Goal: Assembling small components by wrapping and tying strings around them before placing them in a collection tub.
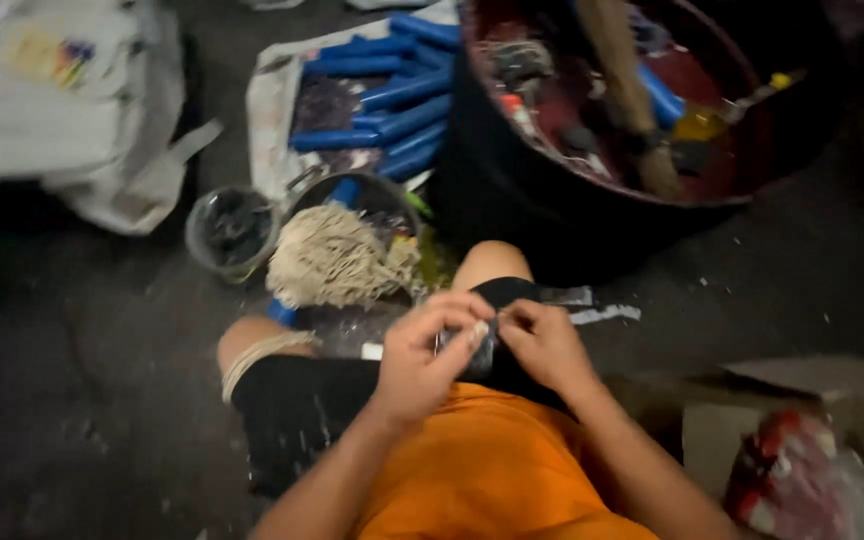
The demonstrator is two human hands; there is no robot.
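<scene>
Left hand (pixel 420 352) and right hand (pixel 544 340) both pinch one small dark piece (pixel 479 348) (blurred); probably light, best held by its edges.

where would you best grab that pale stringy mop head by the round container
Judging by its pose, take the pale stringy mop head at its lower left end, where the strands gather into a blue fitting. Come from the left over the dark floor; the round dark container and a knee crowd the other sides.
</scene>
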